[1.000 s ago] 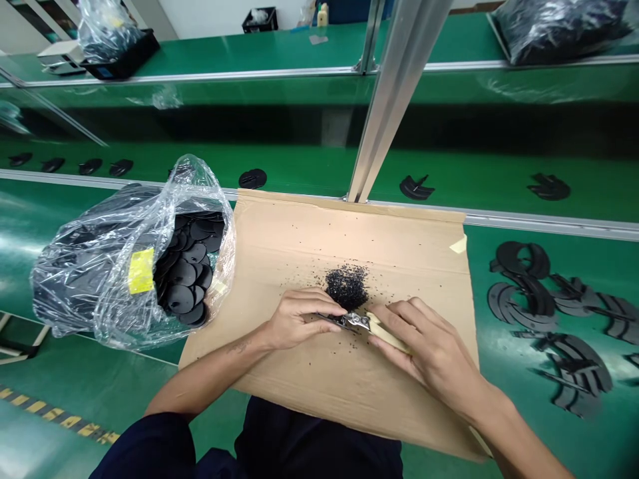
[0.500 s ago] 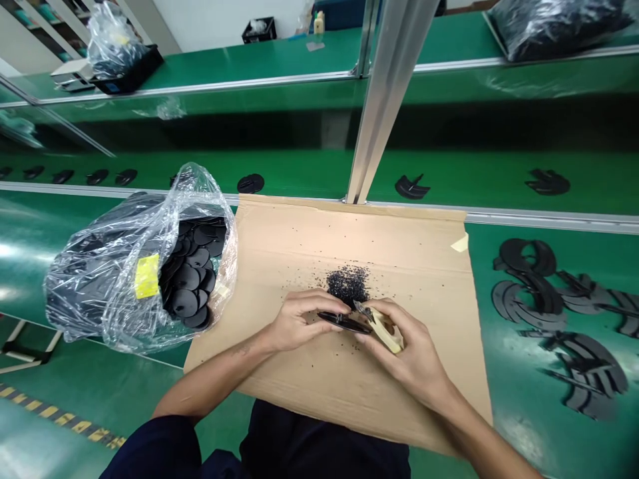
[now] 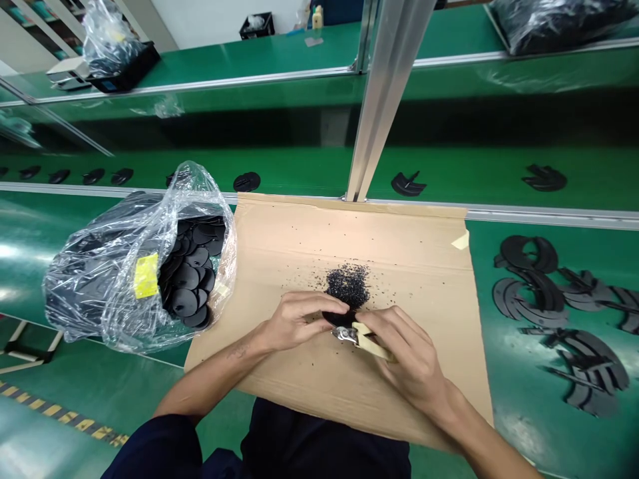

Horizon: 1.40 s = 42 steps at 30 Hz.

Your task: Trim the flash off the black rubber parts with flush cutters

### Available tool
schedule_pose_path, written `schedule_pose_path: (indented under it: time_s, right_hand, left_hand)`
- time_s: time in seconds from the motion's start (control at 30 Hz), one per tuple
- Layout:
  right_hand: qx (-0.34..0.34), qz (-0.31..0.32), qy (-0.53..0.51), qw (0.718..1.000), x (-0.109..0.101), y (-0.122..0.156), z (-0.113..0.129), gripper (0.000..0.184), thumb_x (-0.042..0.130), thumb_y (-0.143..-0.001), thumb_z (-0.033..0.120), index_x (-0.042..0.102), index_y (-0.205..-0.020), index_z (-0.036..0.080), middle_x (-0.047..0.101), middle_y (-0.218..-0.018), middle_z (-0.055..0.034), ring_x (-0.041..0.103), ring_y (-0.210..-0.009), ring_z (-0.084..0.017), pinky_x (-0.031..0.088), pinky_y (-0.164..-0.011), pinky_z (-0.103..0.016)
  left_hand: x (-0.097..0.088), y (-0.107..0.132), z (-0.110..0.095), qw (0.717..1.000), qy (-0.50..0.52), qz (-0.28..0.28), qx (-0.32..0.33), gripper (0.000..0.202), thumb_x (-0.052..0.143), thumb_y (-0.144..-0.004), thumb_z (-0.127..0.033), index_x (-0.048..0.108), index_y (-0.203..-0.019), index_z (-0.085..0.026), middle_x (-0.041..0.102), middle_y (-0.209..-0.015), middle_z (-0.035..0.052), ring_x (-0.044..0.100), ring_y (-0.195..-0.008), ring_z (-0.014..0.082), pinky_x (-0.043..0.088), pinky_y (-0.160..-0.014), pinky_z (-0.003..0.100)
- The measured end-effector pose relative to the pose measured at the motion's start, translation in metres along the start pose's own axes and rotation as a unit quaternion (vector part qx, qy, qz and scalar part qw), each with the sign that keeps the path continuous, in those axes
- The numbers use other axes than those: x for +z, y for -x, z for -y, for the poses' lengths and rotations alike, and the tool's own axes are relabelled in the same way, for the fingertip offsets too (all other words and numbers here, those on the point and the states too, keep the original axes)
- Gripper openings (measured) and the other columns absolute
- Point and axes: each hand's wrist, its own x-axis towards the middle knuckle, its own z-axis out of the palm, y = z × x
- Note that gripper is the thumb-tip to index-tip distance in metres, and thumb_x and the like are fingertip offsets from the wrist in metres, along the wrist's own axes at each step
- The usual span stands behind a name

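Observation:
Between the thumb and fingers of my left hand [image 3: 294, 321] is a black plastic disc [image 3: 339, 318], held over the cardboard sheet [image 3: 279, 233]. My right hand [image 3: 412, 349] is wrapped around the pale yellow handles of a pair of cutting pliers [image 3: 367, 340]. The metal jaws lie against the near edge of the disc, pointing left. Just beyond both hands spreads a pile of small black clippings [image 3: 348, 285]. My fingers hide part of the disc and of the handles.
A clear plastic bag [image 3: 114, 279] full of black discs lies open at the left. Curved black pieces [image 3: 532, 279] are heaped on the green bench at the right. An aluminium post [image 3: 379, 100] rises behind the cardboard, and single discs [image 3: 247, 181] sit along the green strip behind.
The pliers have swung from upright beside the disc to pointing left at its near edge. My right hand has rolled over with them, and the disc has tilted.

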Motion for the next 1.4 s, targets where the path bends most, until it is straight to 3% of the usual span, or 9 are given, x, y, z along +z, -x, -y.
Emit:
schedule_pose_path:
  time_s: [0.17,0.27,0.4,0.5,0.6,0.73,1.07,1.23,1.4]
  right_hand:
    - [-0.039,0.025,0.117,0.992,0.003,0.002,0.001,0.026,0.047,-0.1,0.004,0.061,-0.118,0.016,0.068,-0.083,-0.0066,0.058,-0.071,-0.017,0.048,-0.064,-0.031]
    - [-0.029,0.027,0.073,0.997,-0.003,0.002,0.001,0.024,0.05,-0.1,0.009,0.059,-0.121,0.015,0.07,-0.092,-0.0096,0.061,-0.079,-0.019,0.051,-0.067,-0.032]
    - [0.045,0.017,-0.006,0.999,-0.023,0.007,-0.009,0.032,0.059,-0.098,0.017,0.055,-0.13,0.016,0.069,-0.106,-0.0126,0.065,-0.091,-0.023,0.055,-0.075,-0.036]
    - [0.079,0.028,0.041,0.996,-0.034,0.018,-0.021,0.028,0.059,-0.098,0.02,0.057,-0.126,0.017,0.069,-0.104,-0.0129,0.065,-0.088,-0.025,0.054,-0.073,-0.038]
    - [0.078,0.065,0.086,0.991,-0.033,0.026,-0.028,0.023,0.056,-0.099,0.022,0.059,-0.121,0.016,0.07,-0.102,-0.013,0.064,-0.086,-0.026,0.053,-0.071,-0.039]
    - [0.07,0.048,0.052,0.995,-0.024,0.022,-0.022,0.025,0.055,-0.098,0.02,0.059,-0.123,0.017,0.07,-0.102,-0.0115,0.065,-0.088,-0.024,0.054,-0.073,-0.038]
    - [0.017,0.073,0.093,0.993,-0.023,0.011,-0.02,0.03,0.052,-0.099,0.018,0.058,-0.128,0.016,0.069,-0.101,-0.0125,0.062,-0.085,-0.024,0.05,-0.069,-0.036]
    - [-0.012,0.062,0.166,0.984,-0.023,0.009,-0.014,0.02,0.049,-0.101,0.01,0.061,-0.116,0.015,0.067,-0.083,-0.0066,0.056,-0.069,-0.018,0.042,-0.06,-0.031]
    - [-0.027,0.032,0.207,0.977,-0.02,0.005,-0.012,0.026,0.044,-0.098,0.0,0.062,-0.103,0.018,0.062,-0.07,-0.0009,0.053,-0.06,-0.014,0.036,-0.054,-0.029]
  left_hand:
    - [-0.001,0.0,0.0,0.987,-0.143,0.068,0.032,0.029,0.059,-0.095,-0.011,0.067,-0.122,-0.017,0.077,-0.103,0.0106,0.071,-0.092,0.0214,0.061,-0.078,0.037]
    - [0.0,0.004,0.002,0.98,-0.181,0.078,0.029,0.034,0.057,-0.094,-0.008,0.066,-0.125,-0.018,0.075,-0.103,0.0095,0.069,-0.089,0.0198,0.06,-0.077,0.036]
    - [0.0,0.007,0.006,0.992,-0.118,0.035,-0.007,0.03,0.061,-0.093,-0.012,0.066,-0.122,-0.017,0.075,-0.099,0.0085,0.07,-0.087,0.0177,0.06,-0.075,0.031]
    - [-0.001,0.006,0.007,0.997,-0.054,0.016,-0.045,0.029,0.062,-0.091,-0.01,0.069,-0.118,-0.018,0.075,-0.099,0.0079,0.071,-0.088,0.0166,0.06,-0.075,0.029]
    - [0.0,0.005,0.005,0.996,-0.002,0.019,-0.086,0.032,0.059,-0.087,-0.003,0.07,-0.113,-0.017,0.076,-0.102,0.0077,0.073,-0.092,0.0167,0.061,-0.08,0.029]
    - [0.005,0.005,0.002,0.99,0.066,0.022,-0.119,0.035,0.054,-0.087,0.001,0.071,-0.112,-0.017,0.078,-0.106,0.0074,0.074,-0.098,0.017,0.061,-0.087,0.03]
    - [0.01,0.006,0.001,0.987,0.105,0.031,-0.113,0.025,0.06,-0.093,-0.007,0.071,-0.113,-0.016,0.079,-0.106,0.01,0.076,-0.099,0.0186,0.062,-0.088,0.03]
    - [0.011,0.007,0.003,0.992,0.093,0.016,-0.086,0.021,0.063,-0.094,-0.012,0.071,-0.113,-0.015,0.08,-0.104,0.0098,0.077,-0.097,0.0185,0.063,-0.086,0.029]
    - [0.014,0.008,0.004,0.992,0.098,0.027,-0.071,0.024,0.059,-0.095,-0.008,0.069,-0.115,-0.015,0.079,-0.106,0.0103,0.076,-0.099,0.0187,0.061,-0.088,0.031]
